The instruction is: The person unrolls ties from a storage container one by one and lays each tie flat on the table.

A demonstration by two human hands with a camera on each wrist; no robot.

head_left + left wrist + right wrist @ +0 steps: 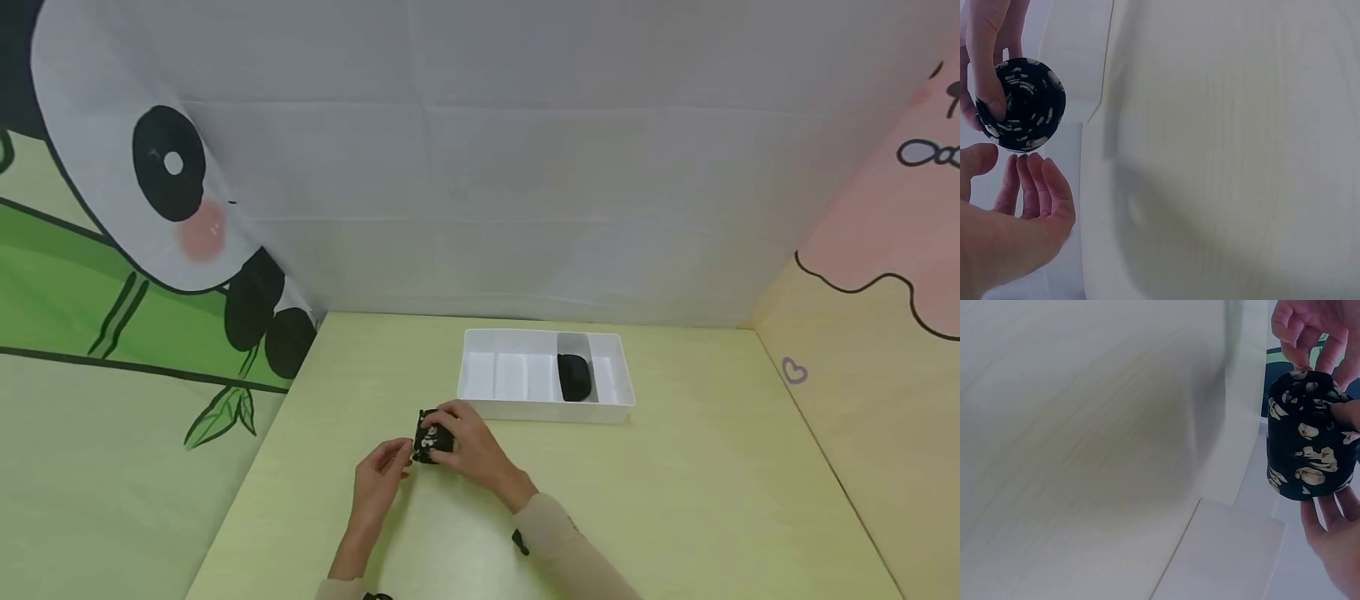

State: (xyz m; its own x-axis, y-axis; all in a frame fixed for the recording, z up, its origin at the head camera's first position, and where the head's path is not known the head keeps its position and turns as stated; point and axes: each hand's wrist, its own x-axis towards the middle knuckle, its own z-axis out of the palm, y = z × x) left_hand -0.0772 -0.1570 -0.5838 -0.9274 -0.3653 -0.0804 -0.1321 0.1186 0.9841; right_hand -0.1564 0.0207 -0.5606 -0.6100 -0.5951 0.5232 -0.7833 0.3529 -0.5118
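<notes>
A rolled-up black cloth [430, 442] with a cream flower print is held above the table by my right hand [476, 446]. In the left wrist view the coiled end of the roll [1047, 109] faces the camera, and the right thumb presses in near its centre. The right wrist view has the right fingers under the roll [1300, 447] and the thumb at its upper end. My left hand [377, 487] is beside the roll, fingertips right at its edge. Its thumb stands apart from the loosely bent fingers, with nothing visible between them.
Beyond the hands on the pale yellow table [720, 483] stands a white divided tray [543, 410]. A black rounded item [574, 377] sits in one of its right-hand compartments. Printed cloth walls [525, 208] enclose the table at the back and sides.
</notes>
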